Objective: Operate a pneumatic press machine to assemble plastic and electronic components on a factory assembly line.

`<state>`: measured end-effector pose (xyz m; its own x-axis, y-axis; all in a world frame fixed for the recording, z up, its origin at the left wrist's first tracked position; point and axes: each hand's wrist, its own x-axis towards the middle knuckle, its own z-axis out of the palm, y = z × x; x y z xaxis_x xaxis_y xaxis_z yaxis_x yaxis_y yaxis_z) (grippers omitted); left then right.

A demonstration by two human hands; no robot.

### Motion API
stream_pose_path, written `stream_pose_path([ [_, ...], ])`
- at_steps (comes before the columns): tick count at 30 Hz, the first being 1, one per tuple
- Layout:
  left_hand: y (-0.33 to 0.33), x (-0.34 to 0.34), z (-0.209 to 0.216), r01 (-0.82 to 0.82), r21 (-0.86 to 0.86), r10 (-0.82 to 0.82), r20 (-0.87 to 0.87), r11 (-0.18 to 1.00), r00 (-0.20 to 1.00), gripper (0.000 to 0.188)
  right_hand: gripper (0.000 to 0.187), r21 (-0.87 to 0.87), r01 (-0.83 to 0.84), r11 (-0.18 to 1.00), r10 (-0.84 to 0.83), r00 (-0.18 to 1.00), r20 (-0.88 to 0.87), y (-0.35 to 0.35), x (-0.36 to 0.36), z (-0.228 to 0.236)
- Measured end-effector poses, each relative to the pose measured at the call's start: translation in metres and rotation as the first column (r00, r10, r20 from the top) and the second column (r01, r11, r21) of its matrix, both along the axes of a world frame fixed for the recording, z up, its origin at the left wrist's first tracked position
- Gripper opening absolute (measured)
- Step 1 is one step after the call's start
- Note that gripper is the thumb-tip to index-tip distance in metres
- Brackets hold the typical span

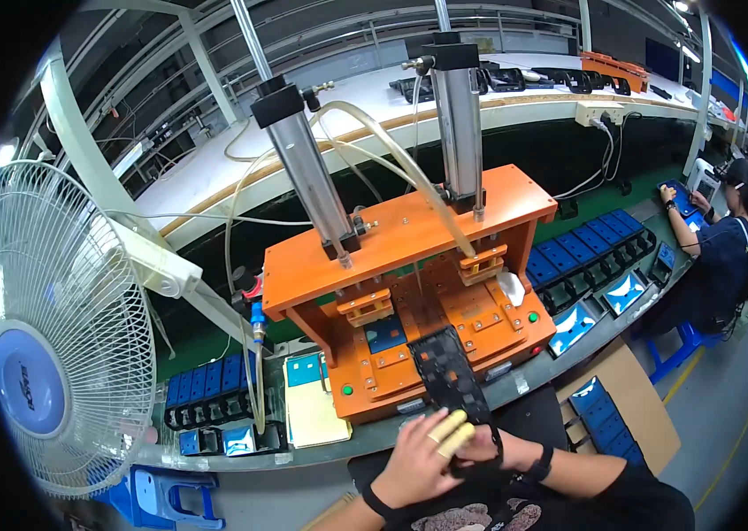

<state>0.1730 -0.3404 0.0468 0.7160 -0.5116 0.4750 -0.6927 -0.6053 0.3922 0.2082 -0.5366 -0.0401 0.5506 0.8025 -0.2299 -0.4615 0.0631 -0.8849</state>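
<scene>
My left hand [421, 457] and my right hand [478, 445] meet in front of my body, at the near end of a long black plastic panel [446, 370] with cut-outs. Yellow covers sit on fingers of the left hand, which are bent in against that end. The right hand grips the panel's near end from the right, its fingers partly hidden. Tilted, the panel reaches up over the front of an orange press fixture [409, 226]. A blue plate [385, 335] lies in the fixture's left nest, below a clamp head.
A white fan [69, 332] stands at the left. Rows of blue-topped black housings flank the fixture, on the left [214, 389] and right [586, 243]. Yellow sheets [316, 411] lie beside its base. Further right a co-worker [728, 239] sits; a cardboard sheet [635, 398] holds another blue panel [604, 416].
</scene>
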Motion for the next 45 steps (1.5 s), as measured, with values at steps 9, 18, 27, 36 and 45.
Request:
stream_pose_path([
  [9, 0.049, 0.046, 0.014, -0.101, -0.106, 0.086, -0.137, 0.989, 0.987, 0.067, 0.029, 0.17, 0.05, 0.984, -0.049, 0.999, -0.01, 0.059, 0.051, 0.022],
  [18, 0.098, 0.106, 0.017, -0.192, -0.11, 0.189, -0.037, 0.975, 0.981, 0.059, 0.037, -0.092, 0.027, 0.995, -0.018, 0.995, 0.096, 0.011, 0.051, -0.012],
  [27, 0.098, 0.121, 0.033, -0.113, 0.224, 0.153, -0.171, 0.968, 0.973, 0.063, 0.037, -0.328, 0.203, 0.923, -0.176, 0.978, 0.108, -0.062, 0.006, -0.062],
  [36, 0.11, 0.096, 0.017, -0.211, 0.087, 0.218, -0.08, 0.974, 0.973, 0.073, 0.038, -0.296, 0.186, 0.937, -0.137, 0.974, 0.18, -0.046, 0.001, -0.055],
  [45, 0.138, 0.035, -0.054, -0.455, 0.189, 0.455, 0.045, 0.87, 0.889, 0.056, 0.036, -0.345, 0.11, 0.932, -0.055, 0.984, 0.167, -0.021, 0.004, -0.054],
])
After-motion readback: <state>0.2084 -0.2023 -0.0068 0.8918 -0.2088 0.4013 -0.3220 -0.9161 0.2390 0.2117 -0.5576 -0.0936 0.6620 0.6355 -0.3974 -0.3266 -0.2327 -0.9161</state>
